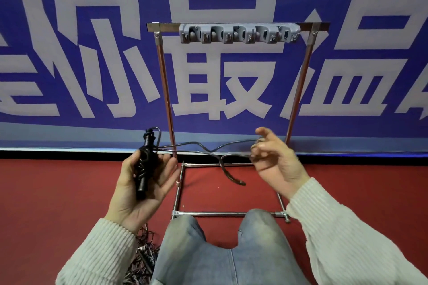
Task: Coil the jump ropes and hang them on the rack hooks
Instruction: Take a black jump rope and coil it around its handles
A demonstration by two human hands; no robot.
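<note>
My left hand (143, 183) lies palm up and holds the black handles (145, 164) of a jump rope, thumb curled over them. The thin dark cord (209, 149) runs rightward from the handles in loops to my right hand (273, 157), whose curled fingers pinch the strands. One cord end droops toward the floor between my hands. Behind stands a metal rack (165, 90) whose top bar carries a grey hook strip (238, 33); nothing hangs on the hooks.
A tangled heap of more ropes (143, 252) lies on the red floor (58, 192) by my left forearm. My knees in jeans (208, 250) sit inside the rack's base frame. A blue banner (92, 53) with large white characters covers the wall behind.
</note>
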